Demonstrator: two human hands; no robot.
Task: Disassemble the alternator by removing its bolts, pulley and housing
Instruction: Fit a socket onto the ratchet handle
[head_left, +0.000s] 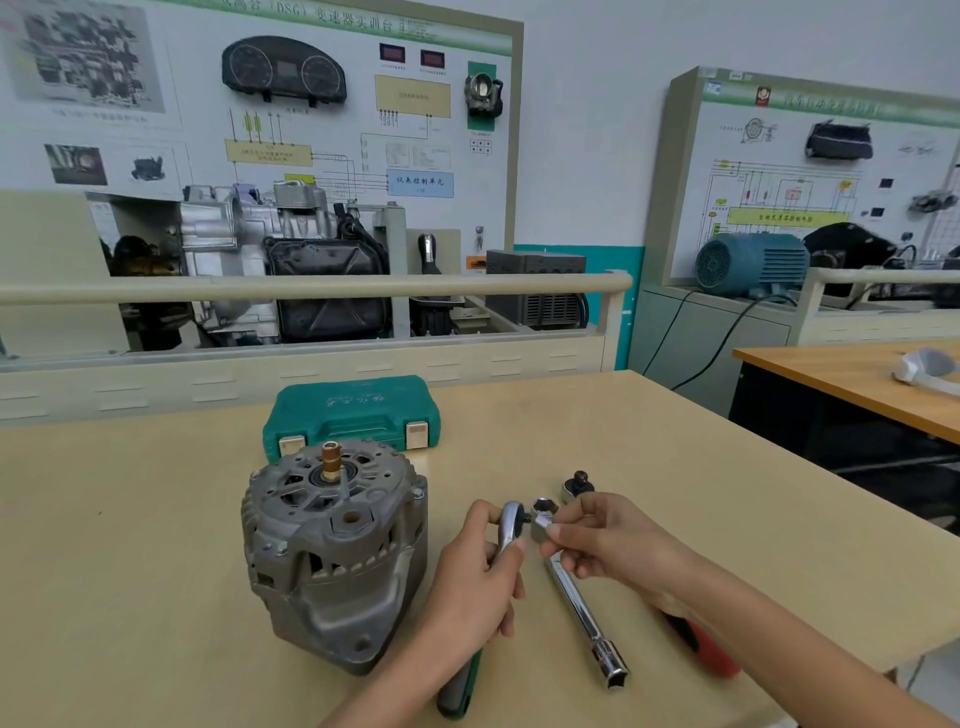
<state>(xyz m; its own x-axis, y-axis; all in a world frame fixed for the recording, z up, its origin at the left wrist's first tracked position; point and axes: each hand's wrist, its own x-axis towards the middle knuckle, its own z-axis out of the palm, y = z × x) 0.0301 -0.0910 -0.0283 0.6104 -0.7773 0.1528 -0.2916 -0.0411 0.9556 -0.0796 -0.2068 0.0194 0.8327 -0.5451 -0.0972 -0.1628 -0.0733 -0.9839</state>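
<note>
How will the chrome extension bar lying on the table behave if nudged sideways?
The extension bar looks round and polished, so it would probably roll and feel slippery. It appears to be solid metal: likely stiff, heavy for its size. Its wider socket end may make it curve.

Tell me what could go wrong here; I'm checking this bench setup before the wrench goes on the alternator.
1. The right hand pinches the socket at the head of the ratchet held by the left hand; half-seated, it could slip off.
2. The alternator stands unclamped on the table and may twist under torque.
3. The extension bar lies loose near the front edge and could roll off.
</note>
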